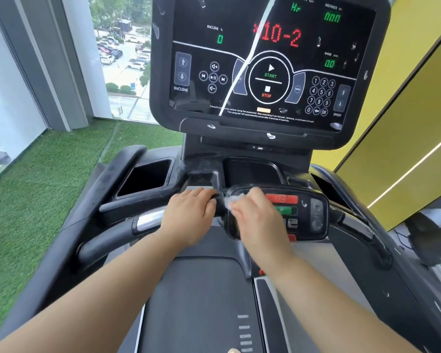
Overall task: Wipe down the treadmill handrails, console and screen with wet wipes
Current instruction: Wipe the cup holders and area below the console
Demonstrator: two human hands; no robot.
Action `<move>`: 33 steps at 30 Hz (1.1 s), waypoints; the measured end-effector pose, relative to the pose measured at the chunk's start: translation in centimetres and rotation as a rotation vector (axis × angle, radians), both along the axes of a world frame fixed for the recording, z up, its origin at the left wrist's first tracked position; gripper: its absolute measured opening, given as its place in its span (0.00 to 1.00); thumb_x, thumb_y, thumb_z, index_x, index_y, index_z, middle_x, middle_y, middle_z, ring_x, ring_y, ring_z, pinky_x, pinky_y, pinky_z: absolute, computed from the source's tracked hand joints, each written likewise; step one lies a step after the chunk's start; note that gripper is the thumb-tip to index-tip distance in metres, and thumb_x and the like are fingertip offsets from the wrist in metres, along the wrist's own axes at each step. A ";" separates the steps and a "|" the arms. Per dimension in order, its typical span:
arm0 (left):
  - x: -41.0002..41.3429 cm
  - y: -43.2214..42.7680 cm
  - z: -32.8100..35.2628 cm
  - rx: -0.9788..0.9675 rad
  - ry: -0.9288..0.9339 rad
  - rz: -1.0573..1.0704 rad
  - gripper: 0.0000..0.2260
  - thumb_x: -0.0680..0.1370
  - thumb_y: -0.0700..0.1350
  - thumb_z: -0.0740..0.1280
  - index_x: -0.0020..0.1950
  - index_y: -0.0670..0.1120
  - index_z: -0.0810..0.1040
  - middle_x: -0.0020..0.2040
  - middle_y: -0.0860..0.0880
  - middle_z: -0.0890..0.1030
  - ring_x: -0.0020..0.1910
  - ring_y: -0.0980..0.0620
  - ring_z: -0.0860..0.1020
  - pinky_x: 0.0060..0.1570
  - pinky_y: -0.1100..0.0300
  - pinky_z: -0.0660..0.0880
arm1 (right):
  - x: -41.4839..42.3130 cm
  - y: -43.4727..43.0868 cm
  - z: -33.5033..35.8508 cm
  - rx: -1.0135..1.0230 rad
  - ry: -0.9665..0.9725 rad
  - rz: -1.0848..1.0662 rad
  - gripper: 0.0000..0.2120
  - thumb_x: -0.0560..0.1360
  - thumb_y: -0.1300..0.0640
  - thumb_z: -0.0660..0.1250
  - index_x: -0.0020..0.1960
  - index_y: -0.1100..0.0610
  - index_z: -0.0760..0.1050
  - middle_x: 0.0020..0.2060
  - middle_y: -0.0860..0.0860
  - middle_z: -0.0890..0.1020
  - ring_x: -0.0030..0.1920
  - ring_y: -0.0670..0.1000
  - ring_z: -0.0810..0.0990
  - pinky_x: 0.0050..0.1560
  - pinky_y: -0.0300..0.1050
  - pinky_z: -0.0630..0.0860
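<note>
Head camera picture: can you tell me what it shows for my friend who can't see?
The right hand presses a white wet wipe on the treadmill's small control panel while the left hand holds the front handrail. Above, the big screen glows with red and green numbers.

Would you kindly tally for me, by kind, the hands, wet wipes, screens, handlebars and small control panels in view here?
Hands: 2 (left hand, right hand)
Wet wipe: 1
Screen: 1
Handlebar: 1
Small control panel: 1
Total: 6
</note>
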State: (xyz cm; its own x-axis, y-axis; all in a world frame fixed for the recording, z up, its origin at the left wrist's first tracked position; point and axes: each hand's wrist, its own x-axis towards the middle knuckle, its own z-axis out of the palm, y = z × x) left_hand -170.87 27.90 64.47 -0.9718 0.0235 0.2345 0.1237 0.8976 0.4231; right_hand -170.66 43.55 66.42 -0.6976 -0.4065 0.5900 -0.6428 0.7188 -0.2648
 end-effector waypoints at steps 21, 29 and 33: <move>0.0 0.1 -0.1 -0.025 -0.009 0.002 0.28 0.75 0.54 0.42 0.65 0.50 0.73 0.61 0.52 0.78 0.61 0.48 0.73 0.56 0.57 0.64 | 0.5 1.9 -1.0 -0.106 0.018 -0.060 0.02 0.71 0.61 0.70 0.40 0.56 0.79 0.34 0.51 0.73 0.34 0.52 0.74 0.32 0.43 0.72; 0.0 -0.3 -0.2 -0.031 -0.005 -0.025 0.27 0.75 0.54 0.42 0.65 0.50 0.72 0.60 0.51 0.78 0.60 0.47 0.73 0.57 0.56 0.65 | 0.8 5.2 -1.4 0.000 0.002 -0.008 0.03 0.72 0.60 0.71 0.39 0.58 0.80 0.32 0.50 0.72 0.32 0.52 0.75 0.30 0.45 0.76; 0.0 -0.1 -0.2 -0.018 -0.020 -0.011 0.26 0.75 0.53 0.44 0.65 0.50 0.73 0.61 0.52 0.77 0.61 0.48 0.73 0.57 0.57 0.65 | 1.2 3.4 -1.3 -0.040 0.021 -0.090 0.06 0.70 0.61 0.71 0.35 0.59 0.77 0.30 0.51 0.70 0.29 0.52 0.72 0.27 0.45 0.72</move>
